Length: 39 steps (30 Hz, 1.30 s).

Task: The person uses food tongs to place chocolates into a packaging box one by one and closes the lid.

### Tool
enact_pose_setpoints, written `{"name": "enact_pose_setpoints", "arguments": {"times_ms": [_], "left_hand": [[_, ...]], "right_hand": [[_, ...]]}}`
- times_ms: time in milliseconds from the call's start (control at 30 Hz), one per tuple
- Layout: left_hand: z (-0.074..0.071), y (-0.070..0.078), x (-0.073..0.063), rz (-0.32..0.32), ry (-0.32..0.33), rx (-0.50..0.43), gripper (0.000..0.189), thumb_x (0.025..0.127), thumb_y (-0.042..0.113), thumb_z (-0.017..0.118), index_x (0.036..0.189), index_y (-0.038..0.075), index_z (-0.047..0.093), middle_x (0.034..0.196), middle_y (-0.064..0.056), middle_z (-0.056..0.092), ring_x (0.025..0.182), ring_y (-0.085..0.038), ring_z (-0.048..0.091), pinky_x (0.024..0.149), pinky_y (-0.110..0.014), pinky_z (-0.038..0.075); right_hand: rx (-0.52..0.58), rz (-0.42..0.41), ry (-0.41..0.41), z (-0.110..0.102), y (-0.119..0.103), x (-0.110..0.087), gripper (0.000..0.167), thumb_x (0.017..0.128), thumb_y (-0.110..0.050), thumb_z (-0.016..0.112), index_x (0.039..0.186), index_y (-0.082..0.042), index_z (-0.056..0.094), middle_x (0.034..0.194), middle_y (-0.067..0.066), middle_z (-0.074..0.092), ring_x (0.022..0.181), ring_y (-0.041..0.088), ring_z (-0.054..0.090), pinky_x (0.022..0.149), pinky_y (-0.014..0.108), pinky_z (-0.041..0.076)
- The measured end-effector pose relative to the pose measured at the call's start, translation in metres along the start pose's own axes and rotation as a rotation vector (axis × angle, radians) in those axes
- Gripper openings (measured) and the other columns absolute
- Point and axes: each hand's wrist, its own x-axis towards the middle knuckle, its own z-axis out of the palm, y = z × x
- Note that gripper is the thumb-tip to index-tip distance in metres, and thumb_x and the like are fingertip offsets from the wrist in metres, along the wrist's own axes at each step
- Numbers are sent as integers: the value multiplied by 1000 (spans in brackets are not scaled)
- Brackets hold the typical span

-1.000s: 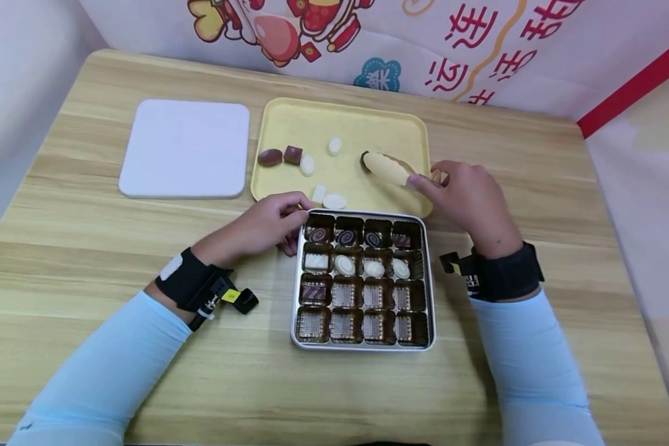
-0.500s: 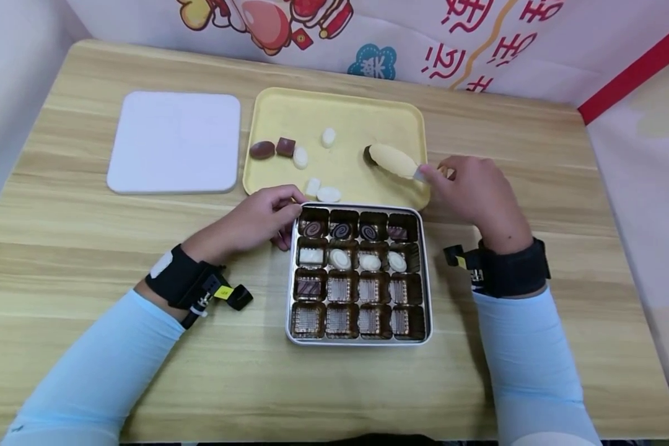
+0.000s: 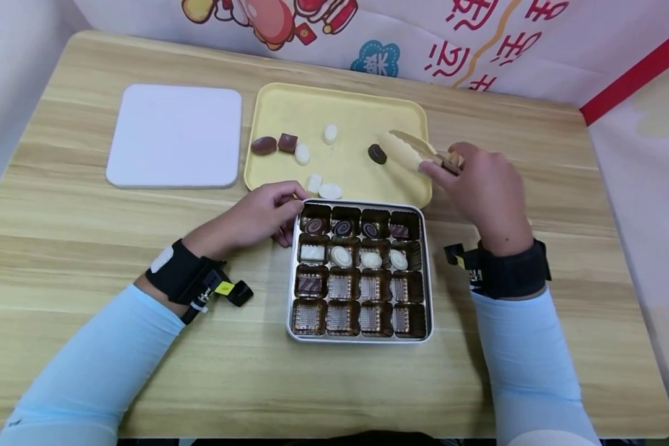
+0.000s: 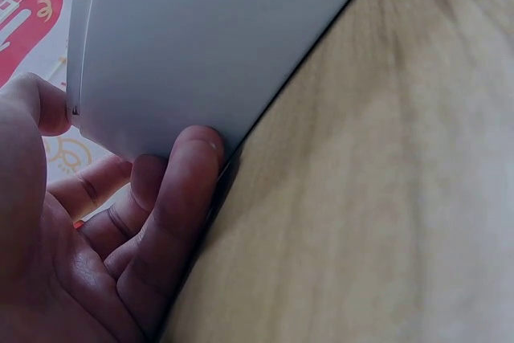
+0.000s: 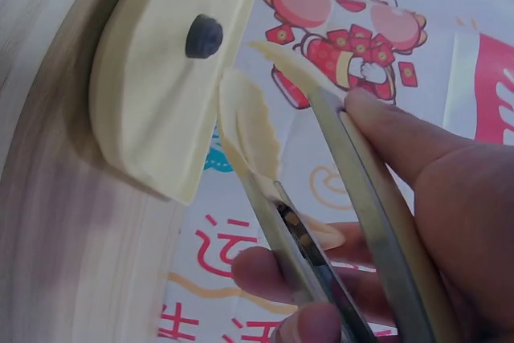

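Note:
My right hand [image 3: 482, 186] holds a pair of tongs [image 3: 404, 148] with cream scalloped ends, over the right part of the yellow tray [image 3: 290, 99]. In the right wrist view the two tong arms [image 5: 353, 182] stand apart with nothing between them. A dark oval chocolate [image 3: 376, 153] lies on the tray just left of the tong tips. My left hand [image 3: 262, 214] grips the far left corner of a square tin [image 3: 362, 341], thumb at the rim and fingers against its side wall [image 4: 201, 38]. Inside, brown compartments hold dark and white chocolates in the far two rows, plus one dark chocolate [image 3: 310, 284] in the third.
On the tray's left lie a brown oval chocolate [image 3: 264, 145], a brown square chocolate [image 3: 287, 143] and several white ones. A white lid-like panel [image 3: 175, 136] lies left of the tray. A printed backdrop [image 3: 401, 31] stands behind the table.
The tongs closed at the dark chocolate, then spread and drew back slightly right, leaving it on the tray a little further right. The left hand stays on the tin. The head view shifted slightly.

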Motion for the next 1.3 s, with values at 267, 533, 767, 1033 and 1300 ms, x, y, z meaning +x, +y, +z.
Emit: {"name": "enact_pose_setpoints", "arguments": {"times_ms": [267, 533, 767, 1033, 1300], "left_hand": [[1, 0, -1, 13, 12, -7, 24, 106, 23, 46, 122, 12, 60, 76, -14, 57, 67, -29, 69, 62, -41, 63], [2, 2, 1, 5, 26, 10, 25, 106, 22, 47, 123, 10, 61, 76, -13, 59, 67, -27, 69, 61, -39, 63], [2, 0, 1, 1, 24, 9, 23, 106, 21, 47, 122, 10, 61, 77, -13, 58, 67, -28, 69, 62, -39, 63], [2, -1, 1, 7, 23, -5, 23, 106, 20, 47, 122, 9, 60, 76, -13, 58, 66, -27, 69, 62, -40, 63], [1, -1, 2, 11, 19, -9, 23, 106, 20, 47, 122, 9, 60, 74, -12, 56, 65, -28, 69, 61, -40, 63]], "right_hand": [[-1, -39, 19, 4, -3, -1, 72, 83, -66, 69, 126, -8, 68, 87, 21, 73, 71, 36, 64, 51, 43, 43], [-19, -56, 5, 9, -4, 0, 79, 70, -68, 80, 119, -6, 69, 60, 9, 54, 56, 26, 49, 45, 36, 35], [-37, -116, -11, 10, -5, -1, 83, 64, -67, 84, 116, -4, 67, 61, 4, 46, 56, 24, 44, 44, 35, 32], [-39, -130, -23, 9, -7, -3, 63, 76, -55, 81, 110, -4, 66, 68, 6, 53, 60, 26, 48, 47, 36, 33], [-37, -172, -88, 7, -6, -4, 51, 79, -43, 82, 109, -4, 67, 73, 9, 62, 63, 26, 51, 49, 36, 36]]}}
